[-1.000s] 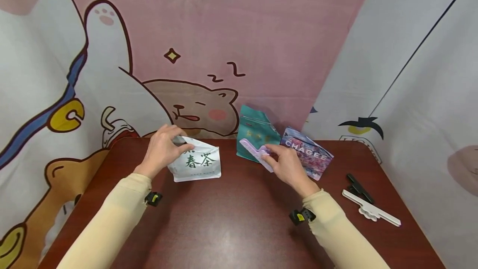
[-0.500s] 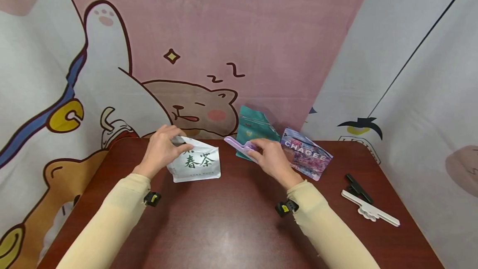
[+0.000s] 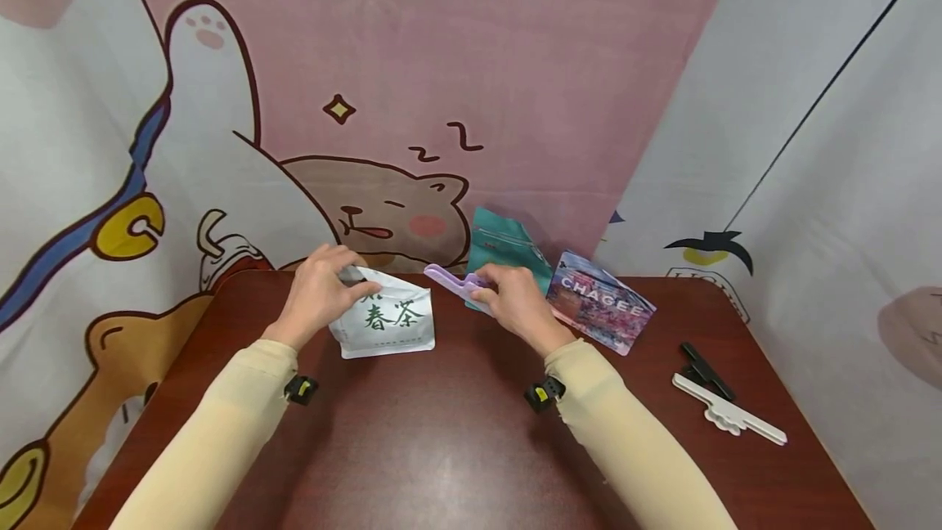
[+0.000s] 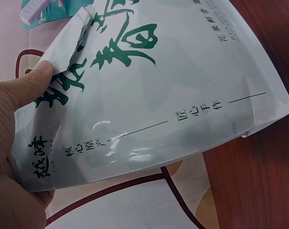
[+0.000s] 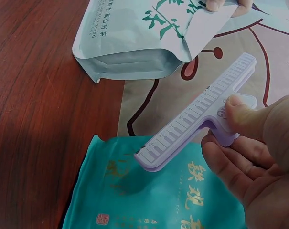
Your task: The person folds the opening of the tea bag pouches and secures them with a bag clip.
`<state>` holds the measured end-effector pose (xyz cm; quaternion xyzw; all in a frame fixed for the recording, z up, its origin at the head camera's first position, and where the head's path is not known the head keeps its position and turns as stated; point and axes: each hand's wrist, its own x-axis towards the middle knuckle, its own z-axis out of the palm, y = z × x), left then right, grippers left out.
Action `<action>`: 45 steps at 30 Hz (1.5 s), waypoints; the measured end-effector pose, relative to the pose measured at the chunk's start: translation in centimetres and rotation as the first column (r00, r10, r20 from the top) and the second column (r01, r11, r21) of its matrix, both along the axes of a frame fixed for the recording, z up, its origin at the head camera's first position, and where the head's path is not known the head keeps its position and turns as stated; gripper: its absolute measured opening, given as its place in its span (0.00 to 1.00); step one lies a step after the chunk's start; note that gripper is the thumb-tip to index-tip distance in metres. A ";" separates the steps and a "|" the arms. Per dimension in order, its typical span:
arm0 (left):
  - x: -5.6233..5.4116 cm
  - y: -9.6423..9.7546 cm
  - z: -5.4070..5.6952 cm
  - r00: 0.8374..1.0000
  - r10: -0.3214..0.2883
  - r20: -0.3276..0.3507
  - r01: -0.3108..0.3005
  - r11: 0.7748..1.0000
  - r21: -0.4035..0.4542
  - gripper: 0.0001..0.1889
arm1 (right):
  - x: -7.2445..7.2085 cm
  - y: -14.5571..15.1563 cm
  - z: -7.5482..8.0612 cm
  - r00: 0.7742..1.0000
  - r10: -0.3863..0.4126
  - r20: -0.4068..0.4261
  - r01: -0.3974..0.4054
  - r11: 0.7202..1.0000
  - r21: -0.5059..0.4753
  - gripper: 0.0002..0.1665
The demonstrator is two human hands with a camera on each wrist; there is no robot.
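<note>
My left hand (image 3: 321,293) pinches the folded top of a white tea bag (image 3: 397,325) with green characters, which stands on the table at the left. In the left wrist view the thumb presses the folded-down flap (image 4: 70,40) against the bag's front. My right hand (image 3: 518,301) holds a purple bag clip (image 3: 452,280) by its handle, thumb on one side and fingers on the other. The right wrist view shows the bar of the clip (image 5: 197,117) with its long edges together, apart from the white bag.
Behind the right hand a teal tea bag (image 3: 508,240) leans at the back, beside a purple and pink CHAGEE bag (image 3: 603,301). Farther right on the brown table (image 3: 441,448) lie a white clip (image 3: 728,409) and a black clip (image 3: 708,370). A printed cloth (image 3: 515,64) hangs behind.
My right hand has moved left with the purple clip, from in front of the teal bag toward the white bag. The left hand and the white bag have stayed put.
</note>
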<state>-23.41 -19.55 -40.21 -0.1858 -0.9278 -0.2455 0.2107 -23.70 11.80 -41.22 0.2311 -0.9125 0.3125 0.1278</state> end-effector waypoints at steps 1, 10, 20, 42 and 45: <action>0.0 0.0 0.0 1.000 0.001 -0.002 -0.001 1.000 0.003 0.16 | -0.1 -0.1 0.0 1.000 -0.001 0.009 0.001 1.000 0.004 0.12; -0.3 -0.1 -0.1 1.000 -0.004 -0.003 0.004 1.000 0.003 0.16 | -0.9 -1.5 0.0 1.000 -0.010 0.022 0.009 1.000 0.017 0.08; -0.2 -0.1 -0.1 1.000 0.000 0.000 0.000 1.000 0.004 0.17 | -1.5 -3.4 -0.1 1.000 0.011 -0.007 -0.011 0.999 0.043 0.03; -0.1 0.1 0.0 1.000 0.006 0.028 -0.006 1.000 -0.003 0.15 | -1.7 -6.6 0.0 0.998 0.063 -0.008 -0.063 0.997 0.053 0.04; -0.1 0.1 0.0 1.000 0.006 0.021 -0.006 1.000 -0.003 0.16 | -1.7 -6.8 0.1 0.997 0.073 -0.023 -0.071 0.996 0.057 0.03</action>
